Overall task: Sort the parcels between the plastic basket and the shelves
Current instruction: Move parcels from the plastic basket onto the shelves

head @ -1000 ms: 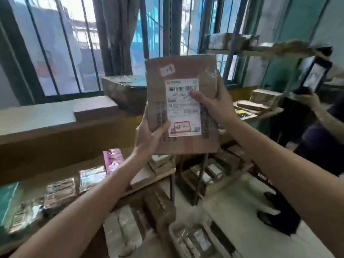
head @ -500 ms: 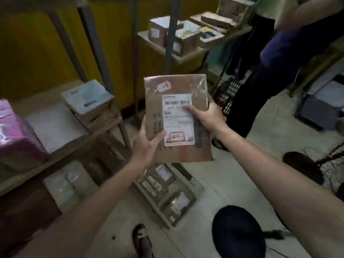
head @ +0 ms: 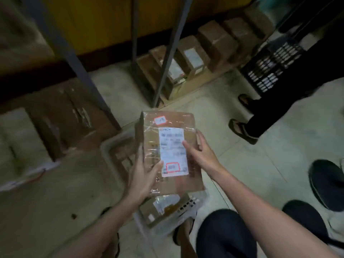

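I hold a flat brown cardboard parcel [head: 173, 146] with a white shipping label and clear tape, both hands on it. My left hand [head: 143, 175] grips its lower left edge, thumb on the label's bottom corner. My right hand [head: 200, 153] grips the right edge, thumb across the label. The parcel hangs just above a white plastic basket [head: 111, 148] on the floor. Other taped parcels [head: 160, 207] lie in the basket beneath it. Metal shelf posts [head: 167, 53] rise behind.
Brown boxes [head: 193, 58] line the floor under the shelf at the back. A large carton [head: 61, 116] lies at left. A black plastic crate [head: 270, 69] stands at right beside another person's legs and sandals [head: 242, 127]. Dark round stools [head: 327, 183] sit at right.
The view has tilted down from the window and shelves to the floor. The parcel has come down with both hands and now hangs over the white basket.
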{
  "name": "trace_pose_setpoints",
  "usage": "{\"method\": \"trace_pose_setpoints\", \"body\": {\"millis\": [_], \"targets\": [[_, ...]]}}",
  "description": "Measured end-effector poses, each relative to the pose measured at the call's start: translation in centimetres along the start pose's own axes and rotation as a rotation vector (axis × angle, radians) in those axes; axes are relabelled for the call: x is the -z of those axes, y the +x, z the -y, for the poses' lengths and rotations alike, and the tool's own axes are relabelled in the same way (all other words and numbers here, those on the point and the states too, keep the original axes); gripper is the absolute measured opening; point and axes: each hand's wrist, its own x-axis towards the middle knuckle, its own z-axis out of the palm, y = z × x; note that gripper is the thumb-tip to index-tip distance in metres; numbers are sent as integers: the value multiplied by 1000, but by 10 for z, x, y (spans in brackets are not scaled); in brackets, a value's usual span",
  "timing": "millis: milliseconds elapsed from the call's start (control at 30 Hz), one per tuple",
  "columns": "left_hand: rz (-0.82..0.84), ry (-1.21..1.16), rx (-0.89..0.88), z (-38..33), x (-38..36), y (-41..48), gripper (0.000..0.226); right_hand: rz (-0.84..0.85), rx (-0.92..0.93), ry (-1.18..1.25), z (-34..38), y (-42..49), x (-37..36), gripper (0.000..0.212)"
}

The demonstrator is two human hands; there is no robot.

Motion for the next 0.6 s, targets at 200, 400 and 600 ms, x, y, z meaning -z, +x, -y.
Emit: {"method": "trace_pose_setpoints", "body": {"millis": [200,400,600], "targets": [[-154,-165,65,115,-41,93,57,123,89,-306,-78,152,-34,65],[-192,-261,200,226,-62,123,42,221,144,-448,-140,219,-55,62],[-429,-136,250,272,-81,158,35,153,228,-519,-179,235,-77,58]]}}
